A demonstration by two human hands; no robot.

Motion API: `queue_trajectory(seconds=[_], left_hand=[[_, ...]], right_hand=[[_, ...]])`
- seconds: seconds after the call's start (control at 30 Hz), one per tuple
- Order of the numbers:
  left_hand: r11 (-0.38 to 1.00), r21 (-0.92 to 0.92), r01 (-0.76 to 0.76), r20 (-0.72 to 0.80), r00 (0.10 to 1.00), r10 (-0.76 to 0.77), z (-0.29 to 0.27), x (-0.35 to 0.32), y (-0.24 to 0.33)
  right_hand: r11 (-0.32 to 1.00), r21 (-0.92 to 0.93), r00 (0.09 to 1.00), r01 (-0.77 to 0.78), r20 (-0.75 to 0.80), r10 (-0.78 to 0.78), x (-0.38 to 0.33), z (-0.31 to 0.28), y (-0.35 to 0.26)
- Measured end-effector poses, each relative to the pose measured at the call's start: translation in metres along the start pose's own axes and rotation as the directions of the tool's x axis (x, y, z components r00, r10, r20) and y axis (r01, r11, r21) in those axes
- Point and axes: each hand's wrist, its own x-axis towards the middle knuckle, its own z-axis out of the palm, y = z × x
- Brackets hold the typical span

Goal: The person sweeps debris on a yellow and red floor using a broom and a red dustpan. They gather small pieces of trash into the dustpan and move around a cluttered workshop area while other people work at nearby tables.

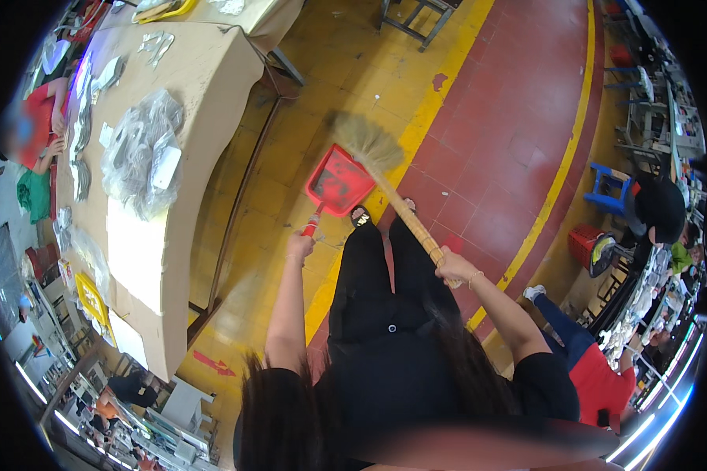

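Note:
My left hand [300, 245] is closed round the red handle of a dustpan [341, 206]. The red pan lies ahead of my feet with some greyish matter in it, too unclear to name. In my right hand [452, 268] is the lower part of a long straw broom's handle [407, 213], fingers wrapped round it. The broom's pale bristles [367, 140] spread over the floor at the far edge of the dustpan and look smeared by motion. A few small white scraps [445, 193] lie on the red tiles to the right of the broom.
On the left stands a long table [212, 102] covered in brown paper, with a clear plastic bag [143, 149] on it. A blue stool [607, 187] and a red basket [585, 245] stand at right. People sit at both sides. A dark stool [420, 20] is ahead.

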Motion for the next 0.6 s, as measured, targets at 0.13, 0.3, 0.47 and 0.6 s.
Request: queue_trajectory(seconds=[0.13,0.3,0.47,0.6], left_hand=[[0.990,-0.139,0.002,0.020,1.000,0.001,-0.002,0.002,0.000],[0.985,-0.173,-0.021,0.056,0.998,0.031,-0.011,-0.002,-0.017],[0.974,-0.227,0.000,0.054,0.998,0.012,-0.036,0.004,-0.043],[0.995,0.041,-0.089,-0.032,0.995,0.091,-0.055,0.010,-0.056]], right_hand=[[0.972,0.235,0.994,0.025,0.102,-0.050,-0.048,-0.004,0.009],[0.939,0.333,0.993,0.081,0.057,-0.106,-0.112,-0.041,0.028],[0.973,0.211,0.988,0.091,-0.142,-0.062,-0.154,-0.078,0.048],[0.999,0.022,0.942,0.039,-0.335,-0.029,-0.138,-0.079,0.064]])
